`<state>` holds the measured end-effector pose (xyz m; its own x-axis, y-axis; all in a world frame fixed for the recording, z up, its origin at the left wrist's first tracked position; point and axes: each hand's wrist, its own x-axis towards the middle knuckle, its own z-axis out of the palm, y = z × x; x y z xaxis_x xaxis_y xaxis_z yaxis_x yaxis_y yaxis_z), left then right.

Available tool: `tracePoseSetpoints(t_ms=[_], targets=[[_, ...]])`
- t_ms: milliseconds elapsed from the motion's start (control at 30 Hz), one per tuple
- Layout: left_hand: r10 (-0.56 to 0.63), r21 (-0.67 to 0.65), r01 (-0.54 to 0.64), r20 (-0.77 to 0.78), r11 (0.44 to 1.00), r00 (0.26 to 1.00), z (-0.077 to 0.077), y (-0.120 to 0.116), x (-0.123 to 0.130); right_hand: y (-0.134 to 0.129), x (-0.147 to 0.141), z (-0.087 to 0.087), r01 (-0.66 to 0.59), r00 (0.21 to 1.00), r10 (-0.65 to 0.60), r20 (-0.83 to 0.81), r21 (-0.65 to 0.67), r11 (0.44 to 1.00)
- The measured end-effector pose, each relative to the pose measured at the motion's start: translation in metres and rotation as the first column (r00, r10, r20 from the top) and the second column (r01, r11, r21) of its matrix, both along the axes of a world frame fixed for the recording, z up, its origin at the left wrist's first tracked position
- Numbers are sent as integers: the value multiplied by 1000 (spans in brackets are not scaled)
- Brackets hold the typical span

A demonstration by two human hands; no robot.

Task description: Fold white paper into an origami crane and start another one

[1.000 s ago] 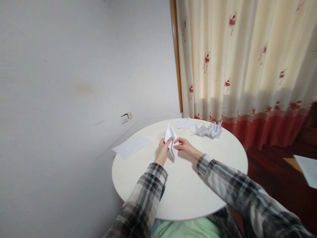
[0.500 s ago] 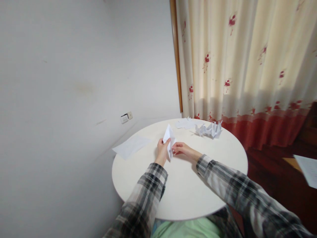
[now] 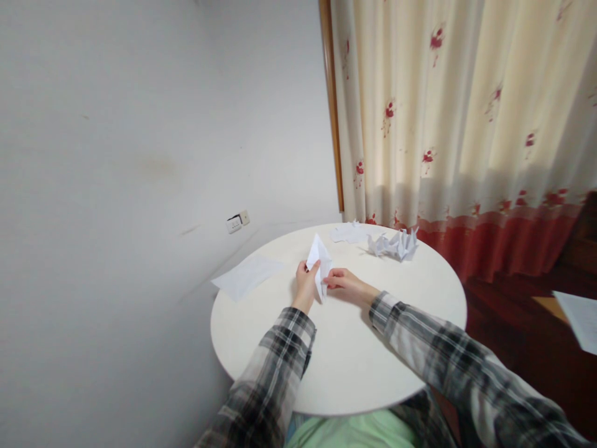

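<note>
Lengthwise, the folded paper diamond (image 3: 318,250) points forward. The left hand (image 3: 305,286) clasps its left side, thumb on top; the right hand (image 3: 344,280) pinches its lower right edge.

I note a pale wall (image 3: 69,249) with a faint brownish stain (image 3: 158,164) and a white socket plate (image 3: 234,224); a brown wooden strip (image 3: 332,106) beside a cream curtain (image 3: 410,186), red-flowered and red-hemmed; at far right, a white sheet (image 3: 578,320) overlapping a tan piece (image 3: 550,307); dark reddish flooring (image 3: 504,330).

Lower centre: table (image 3: 364,354); on it, sheet (image 3: 247,276) left, figures (image 3: 402,246) right. Frame centre: folded paper (image 3: 319,250) between left hand (image 3: 305,287) and right hand (image 3: 346,283).
</note>
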<state>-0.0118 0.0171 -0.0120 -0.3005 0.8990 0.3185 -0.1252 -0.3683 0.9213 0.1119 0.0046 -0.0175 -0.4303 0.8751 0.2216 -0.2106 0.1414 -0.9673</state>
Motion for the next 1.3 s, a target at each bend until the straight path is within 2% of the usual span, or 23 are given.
tracePoseSetpoints(t_ms=[167,367,467,667,833,1067,1200,1300], targets=[[-18,-7,18,30,1000,999,1,-2,1,-2,1,3,13,1000,-13,1,23,1000],[29,-7,-29,13,1000,999,-2,2,-1,-8,-1,3,-114,993,113,-21,-35,993],[40,-3,-40,19,999,999,-2,3,-1,-10,-2,1,-134,991,134,-3,-73,988],[61,3,-61,35,998,998,-2,4,-2,-6,-2,-1,-90,996,90,4,-67,994],[73,-5,-73,50,997,996,-3,4,-3,-6,-3,-3,-101,995,100,-6,-80,992],[-39,-14,41,120,999,992,-1,2,-3,-2,-2,-2,12,1000,-12,14,-11,1000],[-48,14,47,91,999,995,0,0,-2,-2,-1,2,31,999,-32,-19,-24,999],[-117,-7,118,67,993,991,1,-2,-1,-1,0,4,77,994,-81,-71,-56,995]])
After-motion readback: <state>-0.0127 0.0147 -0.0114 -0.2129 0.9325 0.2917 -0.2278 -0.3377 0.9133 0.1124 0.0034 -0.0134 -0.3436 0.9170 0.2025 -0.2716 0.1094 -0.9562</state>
